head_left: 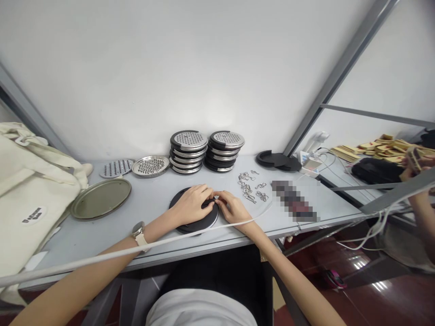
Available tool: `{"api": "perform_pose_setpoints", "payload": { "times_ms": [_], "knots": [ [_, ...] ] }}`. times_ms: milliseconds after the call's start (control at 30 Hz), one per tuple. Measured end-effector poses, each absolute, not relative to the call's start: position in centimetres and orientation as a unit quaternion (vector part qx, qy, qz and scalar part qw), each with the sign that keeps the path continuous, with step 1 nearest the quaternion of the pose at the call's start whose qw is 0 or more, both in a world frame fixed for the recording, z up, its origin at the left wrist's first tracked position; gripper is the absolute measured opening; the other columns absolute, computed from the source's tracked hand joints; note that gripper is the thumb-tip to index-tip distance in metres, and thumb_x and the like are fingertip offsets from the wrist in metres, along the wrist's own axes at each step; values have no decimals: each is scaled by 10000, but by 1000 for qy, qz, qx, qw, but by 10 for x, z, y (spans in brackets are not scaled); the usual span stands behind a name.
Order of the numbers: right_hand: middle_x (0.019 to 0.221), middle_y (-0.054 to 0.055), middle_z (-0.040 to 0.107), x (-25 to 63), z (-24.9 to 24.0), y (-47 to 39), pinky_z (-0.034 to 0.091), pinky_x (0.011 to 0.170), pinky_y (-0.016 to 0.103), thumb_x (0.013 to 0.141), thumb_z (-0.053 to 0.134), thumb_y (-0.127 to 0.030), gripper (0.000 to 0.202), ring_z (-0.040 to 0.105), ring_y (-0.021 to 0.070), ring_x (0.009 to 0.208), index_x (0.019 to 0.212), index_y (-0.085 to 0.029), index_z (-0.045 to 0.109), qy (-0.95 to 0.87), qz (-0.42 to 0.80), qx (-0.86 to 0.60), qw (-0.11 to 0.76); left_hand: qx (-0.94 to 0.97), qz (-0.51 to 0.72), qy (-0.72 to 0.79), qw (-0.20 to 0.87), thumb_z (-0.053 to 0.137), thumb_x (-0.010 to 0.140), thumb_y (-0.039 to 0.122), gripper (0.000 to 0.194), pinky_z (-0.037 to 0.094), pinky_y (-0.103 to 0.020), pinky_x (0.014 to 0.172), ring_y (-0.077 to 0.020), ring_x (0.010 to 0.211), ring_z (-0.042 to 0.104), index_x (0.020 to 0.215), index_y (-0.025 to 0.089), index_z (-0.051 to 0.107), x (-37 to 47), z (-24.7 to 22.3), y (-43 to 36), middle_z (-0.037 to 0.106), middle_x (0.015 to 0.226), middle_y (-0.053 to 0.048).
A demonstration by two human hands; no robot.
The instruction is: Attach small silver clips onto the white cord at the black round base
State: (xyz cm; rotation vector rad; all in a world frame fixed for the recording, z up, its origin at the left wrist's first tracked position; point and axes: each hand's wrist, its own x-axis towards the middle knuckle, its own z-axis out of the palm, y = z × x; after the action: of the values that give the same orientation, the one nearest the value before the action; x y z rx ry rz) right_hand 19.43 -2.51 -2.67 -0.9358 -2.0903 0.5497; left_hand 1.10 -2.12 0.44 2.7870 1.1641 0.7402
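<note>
A black round disc [200, 226] with a thin silvery edge lies flat near the front of the table. My left hand [193, 202] rests over its top, with the fingers bent together and the thumb near its right side. At that right rim, my right hand [234, 209] pinches with thumb and forefinger, touching the disc's edge; whatever is between the fingertips is too small to make out. Small metal clasps [249, 186] lie scattered just beyond my right hand. Behind the disc stand two stacks of round metal graters with black rims, one on the left [188, 151], another on the right [224, 151].
Two loose grater plates [150, 166] and an olive round tray [102, 199] lie left, beside a cream bag [30, 194]. Black holders [277, 159] sit back right. A white cable [163, 242] crosses over both forearms. Beyond the metal frame, another person's hand [413, 163] holds something.
</note>
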Motion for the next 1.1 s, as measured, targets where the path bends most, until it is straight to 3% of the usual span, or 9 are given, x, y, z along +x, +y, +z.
{"api": "perform_pose_setpoints", "payload": {
  "times_ms": [400,567,767,1100],
  "knots": [
    [1035,83,615,194,-29,-26,439,848,327,871,407,-101,271,567,186,951,1087,-199,538,-813,228,-369,388,900,231,371,15,494,837,221,49,419,-310,725,-179,787,509,825,185,463,11,5,-22,518,823,-21],
    [852,44,618,195,-27,-26,450,721,284,875,444,-155,178,557,152,727,1001,-185,566,-798,232,-396,391,897,234,374,14,492,838,216,38,424,-309,730,-178,801,511,843,184,473,11,6,-22,519,833,-23],
    [767,15,602,196,-29,-25,454,688,270,869,502,-219,214,553,144,684,1076,-190,546,-772,245,-411,419,894,243,375,22,487,834,209,27,421,-310,727,-183,806,512,848,188,477,11,5,-22,522,836,-26],
    [850,51,626,198,-30,-22,442,787,320,885,495,-249,111,570,178,821,866,-190,588,-757,198,-421,459,894,242,376,28,479,820,200,17,423,-305,726,-180,791,514,832,188,478,10,6,-22,518,826,-25]
  ]
}}
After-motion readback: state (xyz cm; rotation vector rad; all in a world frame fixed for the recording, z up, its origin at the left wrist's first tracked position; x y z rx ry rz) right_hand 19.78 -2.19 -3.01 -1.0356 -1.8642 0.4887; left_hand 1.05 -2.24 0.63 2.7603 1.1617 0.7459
